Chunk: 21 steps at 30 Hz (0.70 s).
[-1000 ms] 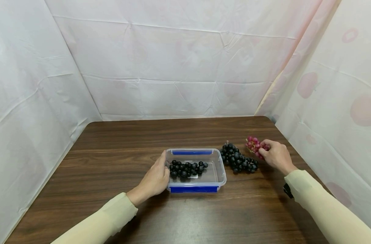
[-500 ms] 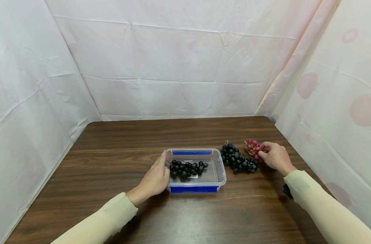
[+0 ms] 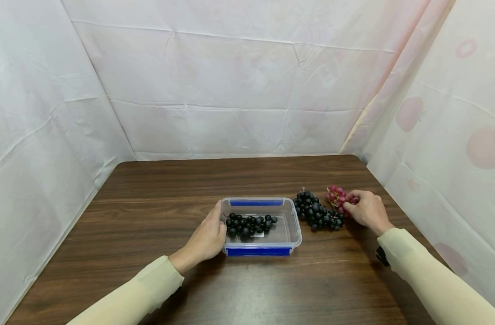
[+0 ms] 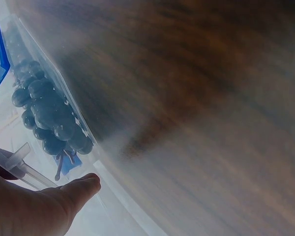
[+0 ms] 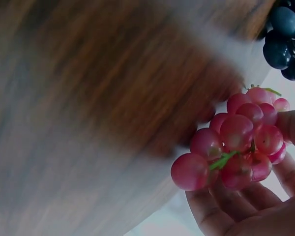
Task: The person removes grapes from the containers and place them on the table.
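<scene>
A clear plastic box with blue side latches stands on the table, a bunch of dark grapes lying inside it. My left hand rests against the box's left end, its fingers fairly straight along the wall; the thumb shows by the clear edge in the left wrist view. To the right, my right hand holds a bunch of red grapes between thumb and fingers. More dark grapes lie between the box and the red bunch, close to both.
The brown wooden table reaches back to pale hanging sheets, which also close off the left and right sides. The sheet on the right has faint fruit prints and comes close to the table's edge.
My right hand and the red grapes have shifted slightly down and toward the dark bunch, mostly in the first half second. The left hand and the box have stayed put.
</scene>
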Available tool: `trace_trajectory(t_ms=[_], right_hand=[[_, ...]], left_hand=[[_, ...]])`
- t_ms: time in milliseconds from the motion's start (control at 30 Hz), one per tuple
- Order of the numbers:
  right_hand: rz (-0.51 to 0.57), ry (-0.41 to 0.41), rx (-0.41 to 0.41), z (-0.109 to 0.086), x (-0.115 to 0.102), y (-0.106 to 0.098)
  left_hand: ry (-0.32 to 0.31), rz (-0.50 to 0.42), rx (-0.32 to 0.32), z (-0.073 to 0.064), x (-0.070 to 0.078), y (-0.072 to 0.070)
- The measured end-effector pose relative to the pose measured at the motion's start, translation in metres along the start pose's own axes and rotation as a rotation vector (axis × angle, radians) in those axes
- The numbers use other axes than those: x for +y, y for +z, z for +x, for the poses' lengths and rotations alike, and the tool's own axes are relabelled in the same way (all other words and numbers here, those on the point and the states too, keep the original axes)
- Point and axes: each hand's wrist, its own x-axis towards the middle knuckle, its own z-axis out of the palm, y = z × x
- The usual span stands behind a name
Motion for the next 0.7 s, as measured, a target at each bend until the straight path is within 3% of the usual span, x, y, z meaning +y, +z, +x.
trace_trajectory(t_ms=[367, 700], right_hand=[[0.003, 0.01, 0.048, -0.0008, -0.0021, 0.0006], [0.031, 0.027, -0.064, -0.0026, -0.0031, -0.005]], left_hand=[[-0.003, -0.002, 0.003, 0.0004, 0.0003, -0.0006], [-0.007, -0.006, -0.005, -0.0001, 0.0007, -0.0007]])
